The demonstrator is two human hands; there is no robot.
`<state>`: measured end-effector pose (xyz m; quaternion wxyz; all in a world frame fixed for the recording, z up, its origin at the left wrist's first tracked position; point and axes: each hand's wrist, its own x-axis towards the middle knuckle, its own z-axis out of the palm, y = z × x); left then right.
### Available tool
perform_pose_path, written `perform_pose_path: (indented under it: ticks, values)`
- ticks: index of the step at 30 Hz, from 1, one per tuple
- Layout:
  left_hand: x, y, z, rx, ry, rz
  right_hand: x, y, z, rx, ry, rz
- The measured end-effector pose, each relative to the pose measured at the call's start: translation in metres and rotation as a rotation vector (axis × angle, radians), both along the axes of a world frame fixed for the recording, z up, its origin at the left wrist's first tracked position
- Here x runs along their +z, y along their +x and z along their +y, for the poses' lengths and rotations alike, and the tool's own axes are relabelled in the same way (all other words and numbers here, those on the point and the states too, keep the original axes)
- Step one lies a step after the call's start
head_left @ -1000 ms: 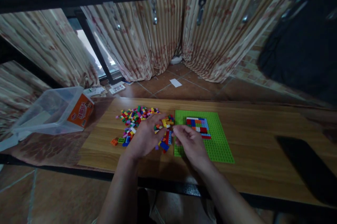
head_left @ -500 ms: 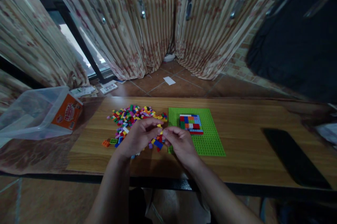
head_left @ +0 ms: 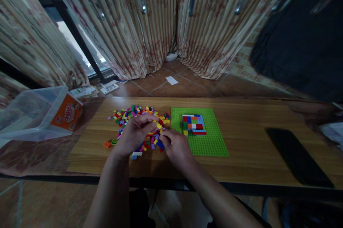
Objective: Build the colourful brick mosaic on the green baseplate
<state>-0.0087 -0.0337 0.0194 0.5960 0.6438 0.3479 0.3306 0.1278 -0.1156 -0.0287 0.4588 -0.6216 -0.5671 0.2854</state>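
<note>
brick pile partly behind left hand

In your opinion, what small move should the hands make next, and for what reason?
I would probably bring the right hand a little closer to the yellow bricks beside the left hand. Both hands are near them, and the right hand is closer to the green baseplate, where a multicoloured build stands. Whether the left hand holds a brick is not clear.
</note>
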Motion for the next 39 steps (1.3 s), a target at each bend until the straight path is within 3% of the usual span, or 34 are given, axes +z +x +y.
perform_pose_path:
  ticks: [2,4,16,22,27,32,39]
  values:
    - [-0.002,0.0,0.001,0.008,0.01,0.019,-0.002,-0.003,0.001,0.011,0.023,-0.232]
    - [-0.004,0.001,0.002,0.012,0.019,0.036,-0.002,-0.004,0.003,0.014,0.01,-0.291]
    - [-0.008,0.02,-0.006,0.047,0.001,0.06,0.013,0.02,-0.004,-0.168,0.128,0.083]
    - [-0.013,0.047,-0.016,0.01,0.073,-0.004,0.018,0.049,-0.009,-0.168,0.182,0.031]
    - [-0.021,0.066,-0.024,0.069,0.078,0.013,0.016,0.093,-0.018,-0.15,0.108,0.014]
    - [-0.029,0.072,-0.031,-0.083,0.008,0.163,0.006,0.135,-0.028,-0.203,0.037,-0.029]
    - [-0.03,0.082,-0.043,-0.265,0.049,0.265,-0.005,0.145,-0.026,-0.165,-0.029,-0.079]
